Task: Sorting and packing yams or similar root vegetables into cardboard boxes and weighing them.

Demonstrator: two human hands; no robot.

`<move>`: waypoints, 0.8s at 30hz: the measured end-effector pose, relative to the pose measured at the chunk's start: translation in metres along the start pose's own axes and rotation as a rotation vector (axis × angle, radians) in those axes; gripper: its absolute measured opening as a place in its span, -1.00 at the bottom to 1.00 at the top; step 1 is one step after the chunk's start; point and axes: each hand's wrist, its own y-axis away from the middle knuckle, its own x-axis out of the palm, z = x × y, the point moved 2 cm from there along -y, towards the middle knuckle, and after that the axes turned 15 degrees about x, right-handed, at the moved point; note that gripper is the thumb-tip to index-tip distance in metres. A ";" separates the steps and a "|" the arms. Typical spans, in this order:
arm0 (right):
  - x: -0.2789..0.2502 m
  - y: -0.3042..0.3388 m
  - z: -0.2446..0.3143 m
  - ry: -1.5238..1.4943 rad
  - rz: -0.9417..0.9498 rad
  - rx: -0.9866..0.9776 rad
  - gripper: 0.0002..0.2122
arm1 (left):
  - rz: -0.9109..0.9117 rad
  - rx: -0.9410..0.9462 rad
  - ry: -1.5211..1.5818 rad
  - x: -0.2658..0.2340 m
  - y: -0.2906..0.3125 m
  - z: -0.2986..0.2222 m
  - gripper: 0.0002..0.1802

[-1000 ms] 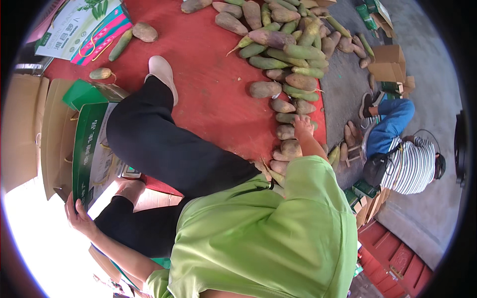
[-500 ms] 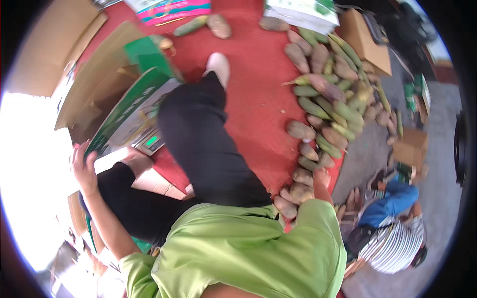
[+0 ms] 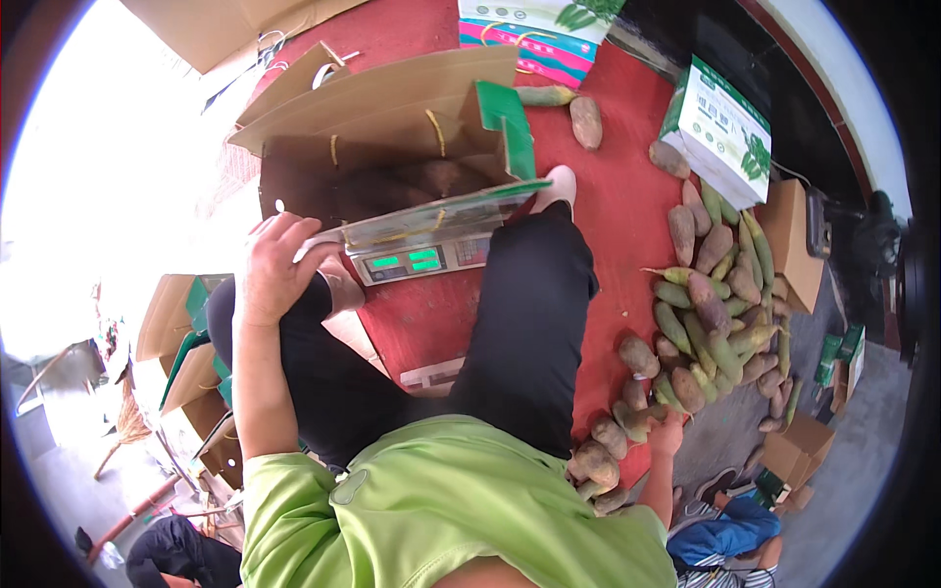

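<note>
My left hand is at the near left corner of an open cardboard box, its thumb and fingers closed around the edge of the near flap. Several brown roundish tubers lie in shadow inside the box. It stands on a digital scale with a lit green display, between my legs. My right hand reaches to the near edge of a pile on the right, its fingers closed on a greenish-brown tuber. Around it lie brown tubers and long green radish-like roots.
A white-and-green carton stands behind the pile, with a plain cardboard box beside it. A colourful gift box is at the far side. Open cartons stand at left. Other people sit at lower left and lower right.
My view has swung left, so the box, scale and pile appear further right. The inside of the box and the scale now show more fully. My left hand stays at the box's flap.
</note>
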 end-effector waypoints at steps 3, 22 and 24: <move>-0.030 -0.015 0.027 -0.333 -0.150 -0.252 -0.46 | 0.030 0.011 -0.008 -0.005 0.000 -0.002 -0.72; -0.312 0.165 0.528 -0.566 0.223 -1.288 -0.59 | 0.231 -0.173 0.132 -0.025 0.016 0.009 -0.67; -0.283 0.175 0.570 -0.400 0.245 -1.402 -0.62 | 0.224 -0.166 0.140 -0.024 0.016 0.011 -0.65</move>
